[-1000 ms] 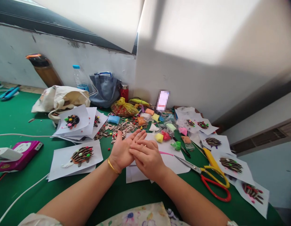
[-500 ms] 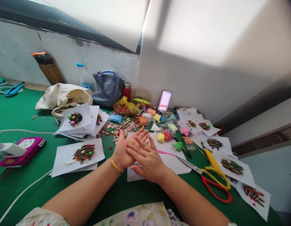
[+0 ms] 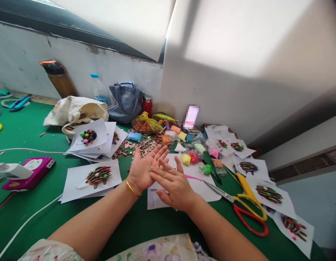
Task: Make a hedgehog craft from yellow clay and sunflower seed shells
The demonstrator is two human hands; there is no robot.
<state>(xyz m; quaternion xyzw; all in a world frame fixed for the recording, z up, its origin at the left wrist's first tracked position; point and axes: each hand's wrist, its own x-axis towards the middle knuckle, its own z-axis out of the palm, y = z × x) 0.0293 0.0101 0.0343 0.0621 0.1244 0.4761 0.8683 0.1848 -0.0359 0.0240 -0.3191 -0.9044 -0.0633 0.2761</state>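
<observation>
My left hand (image 3: 142, 168) is palm up with its fingers stretched out, a gold bangle (image 3: 133, 187) around the wrist. On its palm lies a tiny green clay ball (image 3: 150, 170). My right hand (image 3: 174, 185) is flat and open above it, its fingertips over the left palm and beside the ball. Under both hands are white paper sheets (image 3: 208, 194) with a pink modelling tool (image 3: 193, 177) on them. Lumps of coloured clay, such as yellow (image 3: 186, 159) and green (image 3: 205, 169), sit just beyond.
Red-and-yellow scissors (image 3: 251, 214) lie to the right, beside hedgehog pictures (image 3: 269, 194) made of seeds. Another seed hedgehog picture (image 3: 90, 181) lies at left. Loose sunflower seeds (image 3: 146, 145) spread behind the hands. A purple power strip (image 3: 32, 177) and white cable (image 3: 29, 221) are far left.
My right hand has slid back toward the right and down, off the left palm. The green ball, hidden between the palms before, now shows.
</observation>
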